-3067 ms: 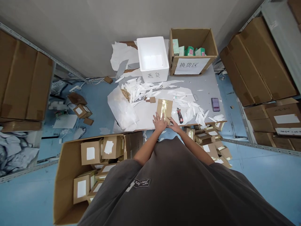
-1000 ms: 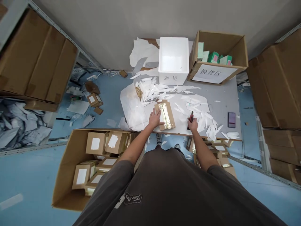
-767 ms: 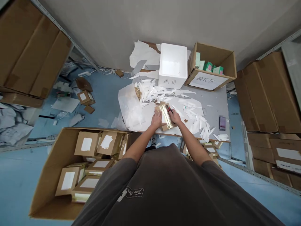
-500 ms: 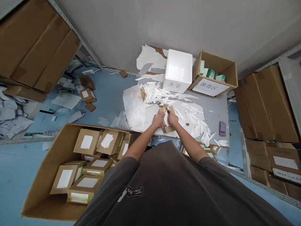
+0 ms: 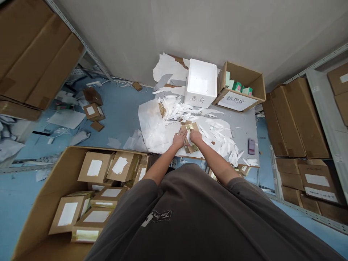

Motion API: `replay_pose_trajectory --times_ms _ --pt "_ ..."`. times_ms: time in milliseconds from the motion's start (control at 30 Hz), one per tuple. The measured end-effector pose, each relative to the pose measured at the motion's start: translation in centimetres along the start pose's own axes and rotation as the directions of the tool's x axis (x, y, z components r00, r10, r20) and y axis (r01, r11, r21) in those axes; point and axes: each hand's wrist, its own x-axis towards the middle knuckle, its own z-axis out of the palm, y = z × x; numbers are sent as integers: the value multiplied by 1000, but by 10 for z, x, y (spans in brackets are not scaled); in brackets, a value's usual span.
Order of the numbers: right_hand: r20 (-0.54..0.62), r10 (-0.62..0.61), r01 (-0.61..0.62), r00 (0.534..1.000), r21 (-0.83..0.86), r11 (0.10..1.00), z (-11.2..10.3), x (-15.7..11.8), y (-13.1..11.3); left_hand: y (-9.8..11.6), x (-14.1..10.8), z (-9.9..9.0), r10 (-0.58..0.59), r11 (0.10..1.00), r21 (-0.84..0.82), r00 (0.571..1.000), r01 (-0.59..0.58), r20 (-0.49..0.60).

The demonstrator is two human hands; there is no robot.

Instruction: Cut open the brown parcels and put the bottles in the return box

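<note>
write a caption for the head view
Both hands on a small taped carton at a table strewn with white paper scraps.

a plain grey wall (image 5: 130, 40) is met by a blue floor (image 5: 119, 112); both sides are flanked by metal shelving (image 5: 322, 119).

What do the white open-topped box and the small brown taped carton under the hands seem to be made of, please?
The white open-topped box looks like matte foam, given its thick walls, though plastic is possible. The small brown taped carton seems dull cardboard, from its plain tan surface; its glossy tape, probably plastic, glints.
</note>
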Motion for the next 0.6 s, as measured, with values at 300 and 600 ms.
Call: replay_pose_trajectory --times_ms 300,600 --pt "157 29 -12 987 -105 994 9 -30 25 3 4 -1 -39 999 -4 998 39 49" --pt "220 29 1 975 -134 991 40 -119 83 4 6 -2 -84 996 14 990 83 116"
